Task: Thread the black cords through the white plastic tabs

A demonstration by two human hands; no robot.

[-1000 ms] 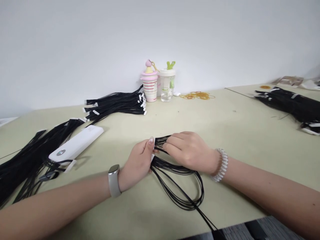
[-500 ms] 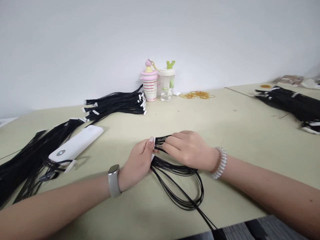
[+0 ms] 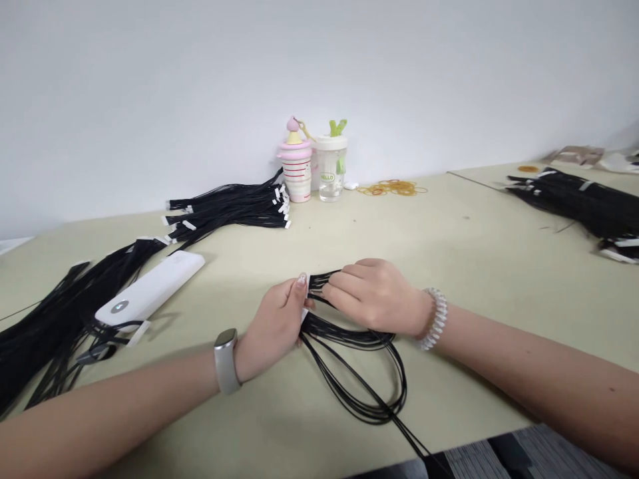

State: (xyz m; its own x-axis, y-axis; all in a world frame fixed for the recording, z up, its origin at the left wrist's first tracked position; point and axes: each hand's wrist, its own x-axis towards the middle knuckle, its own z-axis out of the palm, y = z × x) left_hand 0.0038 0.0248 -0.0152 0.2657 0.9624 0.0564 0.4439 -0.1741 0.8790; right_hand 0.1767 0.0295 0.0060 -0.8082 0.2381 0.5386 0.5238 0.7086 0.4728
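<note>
A bundle of thin black cords (image 3: pixel 364 379) lies looped on the beige table (image 3: pixel 474 266) in front of me. My left hand (image 3: pixel 277 322), with a grey wristband, is closed on the white-tagged ends of the cords, thumb on top. My right hand (image 3: pixel 374 293), with a white coil bracelet at the wrist, rests palm down on the same cords just right of the left hand, its fingers curled over the strands. The cord loop trails toward the table's near edge.
A white power bank (image 3: pixel 150 289) lies left amid a big heap of black cords (image 3: pixel 60 319). More tagged cords (image 3: pixel 229 206) lie behind. A pink cup (image 3: pixel 295 163) and clear cup (image 3: pixel 330 166) stand by the wall, next to yellow rubber bands (image 3: pixel 392 189). Another cord pile (image 3: pixel 584 203) lies right.
The right hand has slid slightly left along the cords. The left hand keeps its hold. The view has shifted a little.
</note>
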